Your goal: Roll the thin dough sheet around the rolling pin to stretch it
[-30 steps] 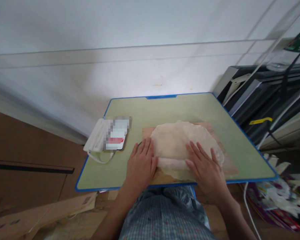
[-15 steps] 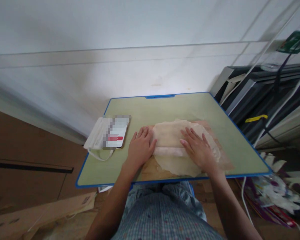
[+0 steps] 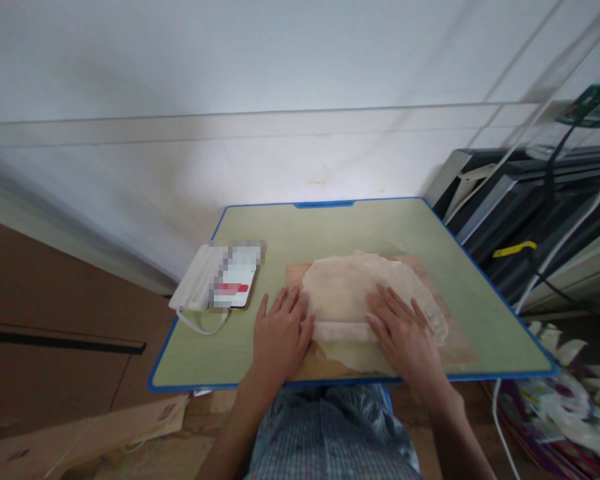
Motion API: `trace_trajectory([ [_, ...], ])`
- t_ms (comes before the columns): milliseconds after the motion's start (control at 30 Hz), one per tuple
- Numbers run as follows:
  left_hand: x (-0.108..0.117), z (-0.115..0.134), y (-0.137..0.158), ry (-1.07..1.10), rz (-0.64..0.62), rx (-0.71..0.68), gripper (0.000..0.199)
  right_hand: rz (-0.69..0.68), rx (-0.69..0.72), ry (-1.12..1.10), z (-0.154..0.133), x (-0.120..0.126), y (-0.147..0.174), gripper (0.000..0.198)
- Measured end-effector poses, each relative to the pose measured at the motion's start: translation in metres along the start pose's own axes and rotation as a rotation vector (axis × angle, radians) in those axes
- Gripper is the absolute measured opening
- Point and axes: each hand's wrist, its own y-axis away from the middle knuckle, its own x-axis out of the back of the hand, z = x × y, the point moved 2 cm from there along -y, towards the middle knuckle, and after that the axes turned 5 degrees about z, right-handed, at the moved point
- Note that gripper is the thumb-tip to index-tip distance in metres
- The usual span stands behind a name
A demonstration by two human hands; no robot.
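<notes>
Head camera view, looking down at a small desk [image 3: 260, 227] with a pale green top and blue edging, set against a white wall [image 3: 280, 160]. Near the desk's front edge, right of its middle, lies a wooden board [image 3: 460, 350]. A thin, uneven sheet of dough [image 3: 337, 290] covers much of the board, its right rim thin and ragged. Across the sheet's near part, from left to right, lies a pale roll [image 3: 343, 331]; whether it is a bare pin or wrapped in dough cannot be told.

The person's left hand [image 3: 281, 333] is palm down at the roll's left end, fingers straight and slightly apart, pointing away from the body, beside the dough's left edge. The right hand [image 3: 405, 330] is also palm down, over the right part of the roll, its fingers extended and loosely spread above the dough. Neither hand appears curled into a grip.

To the left on the desk is a phone [image 3: 240, 277], partly pixelated, beside a white object with a strap [image 3: 195, 277]. Dark flat panels [image 3: 535, 207] lean to the right of the desk. Below is the person's checked clothing [image 3: 330, 437].
</notes>
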Motion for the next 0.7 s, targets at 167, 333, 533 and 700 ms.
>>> trace_trajectory([
  [167,-0.006,-0.009,-0.027,0.002,-0.052,-0.013,0.043,-0.068,-0.018,-0.023,0.008,-0.006,-0.022,0.042],
  [333,0.0,-0.004,-0.009,-0.016,-0.052,-0.023,0.042,-0.063,-0.013,-0.01,-0.001,0.001,-0.002,0.04],
  [533,0.005,0.003,0.021,-0.017,-0.02,-0.005,0.041,0.006,0.021,-0.002,-0.012,0.008,0.027,0.039],
  [700,0.0,-0.002,-0.003,-0.043,-0.022,0.001,0.039,0.019,0.009,-0.026,-0.002,-0.001,0.004,0.039],
])
